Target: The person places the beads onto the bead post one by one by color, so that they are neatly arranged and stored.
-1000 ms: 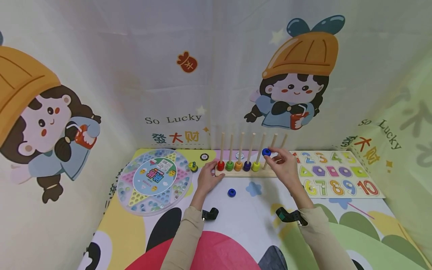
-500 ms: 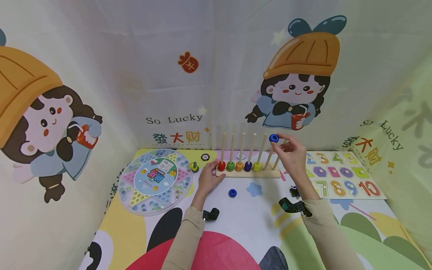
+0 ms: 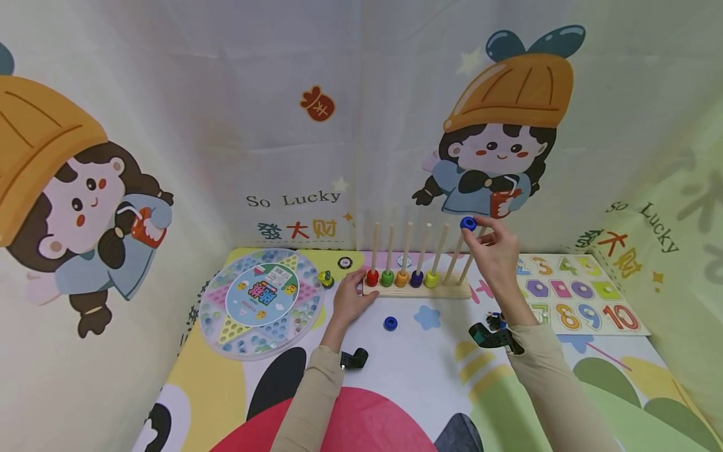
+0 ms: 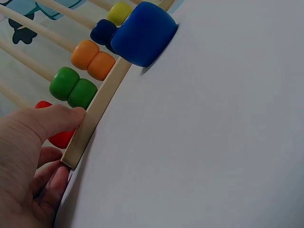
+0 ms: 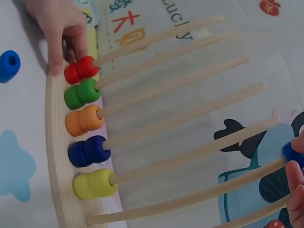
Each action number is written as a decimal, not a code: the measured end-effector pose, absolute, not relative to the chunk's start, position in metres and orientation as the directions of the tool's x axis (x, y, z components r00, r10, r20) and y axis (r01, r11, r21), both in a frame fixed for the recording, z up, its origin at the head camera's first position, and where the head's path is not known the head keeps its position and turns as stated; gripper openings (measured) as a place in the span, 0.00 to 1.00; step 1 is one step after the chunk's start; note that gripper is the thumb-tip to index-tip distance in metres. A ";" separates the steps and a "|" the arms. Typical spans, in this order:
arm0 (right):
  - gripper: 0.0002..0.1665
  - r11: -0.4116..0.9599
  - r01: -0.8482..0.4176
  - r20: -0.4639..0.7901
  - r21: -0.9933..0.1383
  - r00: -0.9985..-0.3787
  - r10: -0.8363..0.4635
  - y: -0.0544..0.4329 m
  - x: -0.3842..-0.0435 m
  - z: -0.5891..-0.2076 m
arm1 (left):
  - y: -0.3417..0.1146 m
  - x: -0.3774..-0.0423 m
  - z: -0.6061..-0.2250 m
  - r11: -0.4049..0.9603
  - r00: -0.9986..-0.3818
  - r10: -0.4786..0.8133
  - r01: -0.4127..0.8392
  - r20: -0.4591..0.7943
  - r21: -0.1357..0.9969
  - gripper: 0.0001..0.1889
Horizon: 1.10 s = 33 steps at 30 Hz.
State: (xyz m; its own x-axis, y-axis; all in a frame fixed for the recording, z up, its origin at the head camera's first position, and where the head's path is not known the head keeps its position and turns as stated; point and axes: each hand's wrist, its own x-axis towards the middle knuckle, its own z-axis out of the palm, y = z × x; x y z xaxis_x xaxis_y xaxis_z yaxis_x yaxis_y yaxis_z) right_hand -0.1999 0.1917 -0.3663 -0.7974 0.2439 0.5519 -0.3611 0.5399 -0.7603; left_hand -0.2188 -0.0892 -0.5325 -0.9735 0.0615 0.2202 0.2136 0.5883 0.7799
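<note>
My left hand (image 3: 351,300) grips the left end of a wooden bead rack (image 3: 417,292), its thumb beside the red beads (image 4: 61,138). Pairs of red, green (image 5: 82,93), orange (image 5: 84,120), dark blue (image 5: 89,151) and yellow beads (image 5: 95,184) sit low on the first pegs; the two rightmost pegs hold no beads. My right hand (image 3: 498,256) pinches a blue bead (image 3: 468,223) at the top of the sixth peg (image 5: 190,195). Whether the peg tip is inside its hole cannot be told. Another blue bead (image 3: 390,323) lies on the table before the rack.
A round marble game board (image 3: 261,304) lies to the left, with a small yellow-green figure (image 3: 325,279) beside it. To the right lies a number and shape puzzle board (image 3: 587,294). Near my right wrist is a small dark figure (image 3: 496,320). A printed curtain (image 3: 373,125) hangs behind.
My right hand has lifted the blue bead and carried it to the right, up to the top of the sixth peg. My left hand has stayed on the rack's end.
</note>
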 end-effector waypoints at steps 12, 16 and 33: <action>0.16 0.542 -0.410 0.594 -0.734 -0.774 0.219 0.192 -0.187 -0.376 | -0.087 -0.219 -0.534 0.586 -0.977 0.063 0.200 0.202 0.785 0.34; 0.16 0.544 -0.414 0.584 -0.730 -0.792 0.179 0.187 -0.176 -0.388 | -0.088 -0.219 -0.533 0.584 -0.976 0.067 0.207 0.208 0.785 0.34; 0.20 0.513 -0.384 0.376 -0.768 -0.918 -0.126 0.132 -0.140 -0.496 | -0.088 -0.218 -0.532 0.594 -0.978 0.055 0.194 0.201 0.781 0.33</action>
State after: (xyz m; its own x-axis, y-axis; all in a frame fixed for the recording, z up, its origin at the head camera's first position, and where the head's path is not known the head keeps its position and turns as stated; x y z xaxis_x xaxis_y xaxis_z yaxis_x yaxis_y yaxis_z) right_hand -0.1396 0.1320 -0.4956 -0.9182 -0.1259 0.3756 -0.3844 0.5127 -0.7677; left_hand -0.2181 -0.0883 -0.5324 -0.9780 0.0550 0.2012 0.1941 0.5935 0.7810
